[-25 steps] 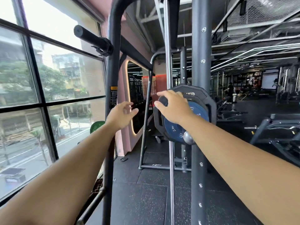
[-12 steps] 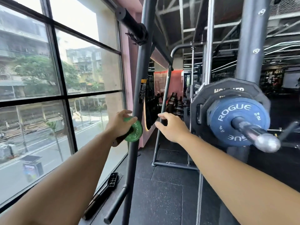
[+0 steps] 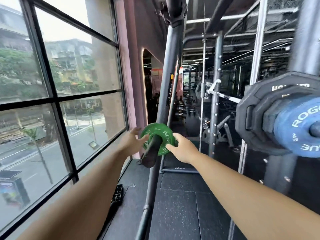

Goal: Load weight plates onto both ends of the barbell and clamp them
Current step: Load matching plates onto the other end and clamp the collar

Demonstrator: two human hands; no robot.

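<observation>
At the far left a tall window (image 3: 57, 101) runs along the wall. Just right of it the left hand (image 3: 131, 141) reaches forward with its fingers spread and fairly straight; the fingertips lie at the left rim of the green plate (image 3: 156, 129), and whether they press on it cannot be told. They curl round nothing. The green plate sits on a dark storage peg (image 3: 152, 148) that juts from the rack upright (image 3: 170, 66). The peg's long axis runs from the upright toward the near left and slightly down, passing through the plate's hole, so the plate's lettered face looks back along it toward the camera, and a short length of peg shows in front of it. The plate thus lies between the 2 hands. The right hand (image 3: 181, 148) grips its right rim, thumb on the upper edge and fingers bent onto the face. Well apart at the far right, the barbell (image 3: 225, 97) carries 2 plates, a large black plate (image 3: 256, 115) behind a smaller blue plate (image 3: 297, 127), and its shaft runs away to the far left.
</observation>
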